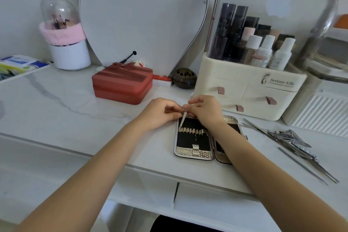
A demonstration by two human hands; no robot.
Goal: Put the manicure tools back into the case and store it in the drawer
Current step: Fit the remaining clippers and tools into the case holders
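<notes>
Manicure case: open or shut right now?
Open. The manicure case lies spread flat on the table, black lining and tool loops exposed.

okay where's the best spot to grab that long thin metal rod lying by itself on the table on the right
Take the long thin rod at mid-length, from above, with a fingertip pinch grip across its width. It lies flat on the table, slightly apart from the tool pile, so its near side is free and the middle should balance.

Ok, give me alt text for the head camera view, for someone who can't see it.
Two hands, left hand and right hand, fit a thin metal tool into the open manicure case on a white vanity table. More loose metal tools lie to the right of the case. Behind stand a red zip box, a mirror and a cosmetics organiser.
</notes>
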